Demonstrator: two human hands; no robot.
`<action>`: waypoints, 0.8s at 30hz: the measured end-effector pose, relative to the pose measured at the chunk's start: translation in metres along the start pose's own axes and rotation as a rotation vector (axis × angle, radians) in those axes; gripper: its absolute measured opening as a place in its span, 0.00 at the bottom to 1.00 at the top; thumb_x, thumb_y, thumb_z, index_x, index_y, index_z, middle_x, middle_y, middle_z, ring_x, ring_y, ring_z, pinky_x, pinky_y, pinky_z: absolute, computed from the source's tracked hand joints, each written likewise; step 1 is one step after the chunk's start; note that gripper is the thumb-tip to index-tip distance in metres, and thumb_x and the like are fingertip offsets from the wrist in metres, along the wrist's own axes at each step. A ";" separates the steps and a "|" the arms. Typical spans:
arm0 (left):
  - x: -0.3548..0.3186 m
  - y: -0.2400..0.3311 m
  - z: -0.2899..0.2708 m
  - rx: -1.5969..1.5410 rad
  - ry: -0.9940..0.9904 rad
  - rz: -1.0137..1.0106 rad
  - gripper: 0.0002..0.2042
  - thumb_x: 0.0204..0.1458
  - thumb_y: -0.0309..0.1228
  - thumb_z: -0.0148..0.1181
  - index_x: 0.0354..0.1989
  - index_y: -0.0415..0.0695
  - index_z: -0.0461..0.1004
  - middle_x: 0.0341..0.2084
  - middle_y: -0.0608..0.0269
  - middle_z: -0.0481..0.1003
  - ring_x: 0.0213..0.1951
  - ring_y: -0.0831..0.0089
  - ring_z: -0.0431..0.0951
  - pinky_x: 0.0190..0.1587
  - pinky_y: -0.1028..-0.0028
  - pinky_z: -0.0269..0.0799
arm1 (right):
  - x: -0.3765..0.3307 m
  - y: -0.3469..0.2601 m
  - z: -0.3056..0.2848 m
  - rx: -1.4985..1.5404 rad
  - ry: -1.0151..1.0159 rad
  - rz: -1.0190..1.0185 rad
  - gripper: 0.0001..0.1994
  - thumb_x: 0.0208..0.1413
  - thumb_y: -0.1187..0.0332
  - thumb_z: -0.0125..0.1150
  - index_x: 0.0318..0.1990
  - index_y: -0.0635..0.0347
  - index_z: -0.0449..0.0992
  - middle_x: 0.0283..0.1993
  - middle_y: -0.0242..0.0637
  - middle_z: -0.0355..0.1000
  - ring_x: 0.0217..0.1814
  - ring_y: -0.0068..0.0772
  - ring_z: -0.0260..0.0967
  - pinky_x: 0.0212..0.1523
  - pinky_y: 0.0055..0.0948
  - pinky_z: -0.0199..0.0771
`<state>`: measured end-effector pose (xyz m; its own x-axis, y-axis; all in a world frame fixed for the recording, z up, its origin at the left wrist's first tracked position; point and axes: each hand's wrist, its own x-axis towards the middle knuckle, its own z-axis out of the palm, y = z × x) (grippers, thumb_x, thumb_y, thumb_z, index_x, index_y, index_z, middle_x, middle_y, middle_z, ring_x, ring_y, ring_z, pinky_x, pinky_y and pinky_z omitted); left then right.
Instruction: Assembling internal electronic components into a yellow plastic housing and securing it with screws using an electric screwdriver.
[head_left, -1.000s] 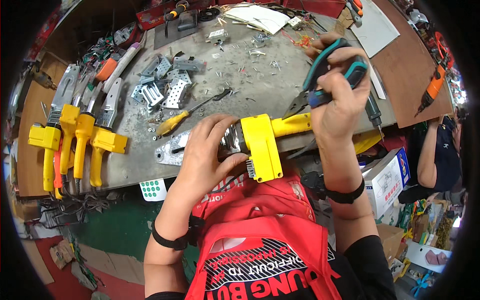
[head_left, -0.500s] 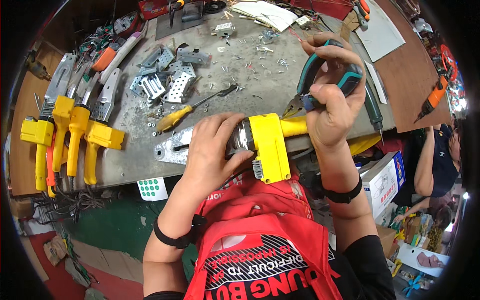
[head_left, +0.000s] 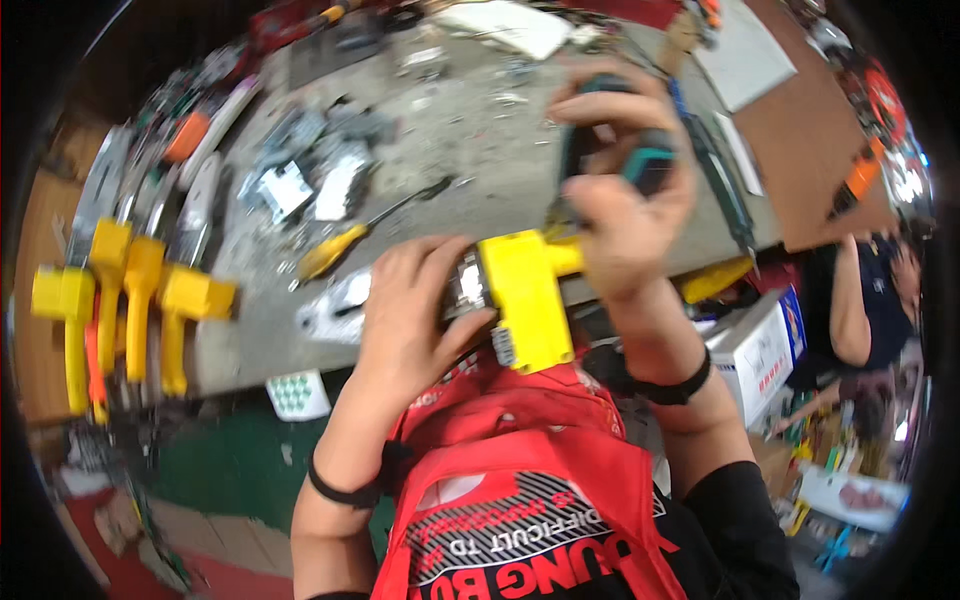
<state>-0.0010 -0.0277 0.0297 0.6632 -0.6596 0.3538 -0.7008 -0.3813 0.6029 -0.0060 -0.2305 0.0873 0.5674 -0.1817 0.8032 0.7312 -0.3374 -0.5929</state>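
A yellow-bodied tool [head_left: 530, 300] with a flat metal plate [head_left: 332, 318] lies at the bench's near edge; it looks like a pipe welder. My left hand [head_left: 405, 305] is wrapped round its metal neck, just left of the yellow housing. Above the tool's yellow handle is my right hand [head_left: 630, 225], closed round pliers with black and teal handles [head_left: 652, 158]. The pliers' jaws point down toward where the handle meets the housing; blur hides whether they touch it. A yellow-handled screwdriver [head_left: 332, 250] rests on the bench beyond my left hand.
Several similar yellow tools [head_left: 140, 290] stand along the bench's left end. Perforated metal brackets [head_left: 340, 180] are heaped farther back, with small screws scattered about. On the right lie a dark green pen-like tool [head_left: 728, 190] and an orange one [head_left: 862, 180]. Another person [head_left: 860, 310] is at far right.
My right hand has moved a little left with the pliers and is blurred. The left hand keeps its hold on the tool. The whole view has shifted slightly.
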 end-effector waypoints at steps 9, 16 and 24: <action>-0.050 -0.044 0.022 -0.261 0.096 -0.341 0.25 0.46 0.28 0.62 0.54 0.34 0.65 0.45 0.50 0.73 0.48 0.64 0.73 0.51 0.65 0.67 | -0.029 0.000 0.088 -0.425 -0.230 -0.232 0.11 0.30 0.67 0.62 0.26 0.55 0.72 0.44 0.50 0.62 0.47 0.51 0.62 0.42 0.41 0.69; -0.016 -0.036 0.018 -0.109 -0.022 -0.146 0.33 0.47 0.21 0.61 0.62 0.32 0.54 0.62 0.47 0.59 0.65 0.60 0.55 0.67 0.64 0.41 | -0.001 0.011 0.039 -0.456 -0.270 -0.229 0.11 0.29 0.65 0.63 0.27 0.50 0.77 0.43 0.44 0.64 0.47 0.49 0.61 0.43 0.41 0.69; -0.019 -0.012 -0.005 -0.067 -0.087 -0.142 0.28 0.46 0.24 0.62 0.58 0.35 0.62 0.55 0.52 0.65 0.59 0.60 0.62 0.63 0.66 0.51 | 0.030 0.003 0.025 -0.100 0.255 -0.133 0.17 0.26 0.77 0.58 0.32 0.60 0.67 0.41 0.49 0.60 0.46 0.53 0.59 0.46 0.43 0.64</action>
<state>-0.0041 -0.0077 0.0192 0.7267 -0.6571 0.2003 -0.5809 -0.4320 0.6899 0.0225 -0.2138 0.1080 0.3462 -0.3513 0.8699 0.7450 -0.4606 -0.4825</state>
